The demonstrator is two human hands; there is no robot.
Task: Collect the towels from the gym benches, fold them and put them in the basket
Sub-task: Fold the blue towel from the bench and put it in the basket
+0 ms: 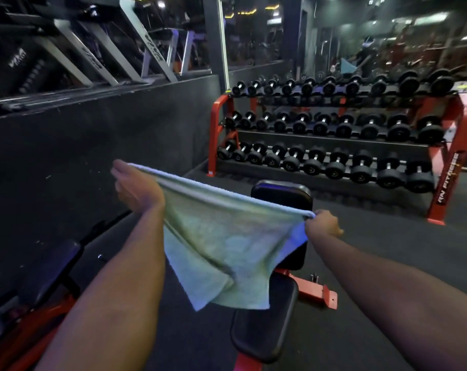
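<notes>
A pale green terry towel [221,245] hangs spread in the air over the black bench [264,330]. Its long top edge slopes from upper left down to the right, and the loose corners droop below. The left hand [137,188], blurred, pinches one top corner, and the right hand [322,223] is fisted round the other.

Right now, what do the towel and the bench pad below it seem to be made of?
The towel looks like soft terry cloth, probably cotton, pale green and matte: it hangs limp in folds, with a thick hem. The bench pad seems black vinyl or similar over padding: smooth, rounded edges, faint sheen.
</notes>
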